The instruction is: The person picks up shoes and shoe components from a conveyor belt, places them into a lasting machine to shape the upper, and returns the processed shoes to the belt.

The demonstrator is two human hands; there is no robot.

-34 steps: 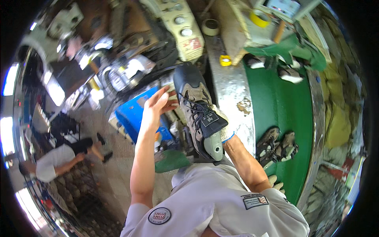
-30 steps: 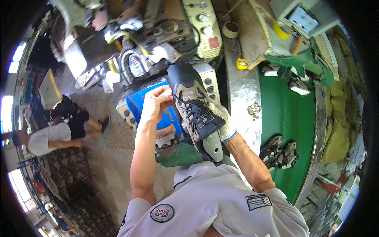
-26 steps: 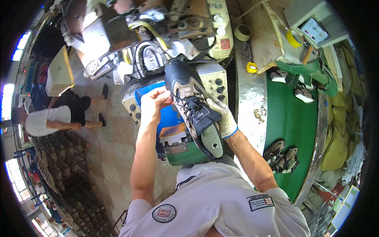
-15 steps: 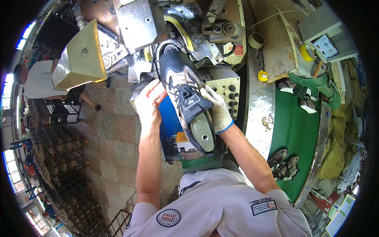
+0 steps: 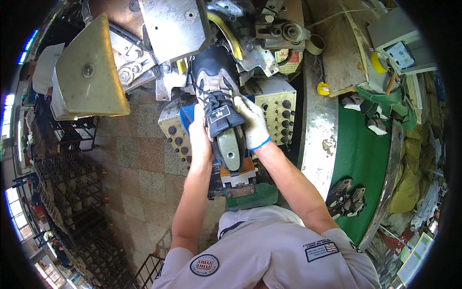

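A black and beige shoe upper (image 5: 222,79) with dark laces is stretched over a grey-green shoe last (image 5: 229,148). Its toe points away from me and sits under the metal parts of a machine (image 5: 175,29). My bare left hand (image 5: 199,131) is closed on the shoe's left side, with its fingertips hidden. On the other side, my right hand (image 5: 252,120), in a whitish glove with a blue cuff, grips the shoe near the laces. The heel end of the last faces me, over an orange and white block (image 5: 238,174).
Control panels with dark knobs (image 5: 275,113) flank the shoe below the machine head. A big yellowish cover (image 5: 86,70) juts out at left. To the right runs a green bench (image 5: 358,161) bearing a pair of shoes (image 5: 345,198). Shoe racks (image 5: 72,202) and a person (image 5: 45,70) are at left.
The shoe's heel has swung left and the shoe has moved further in at the machine. My left hand has gone from stretched fingers beside the shoe to holding its side.
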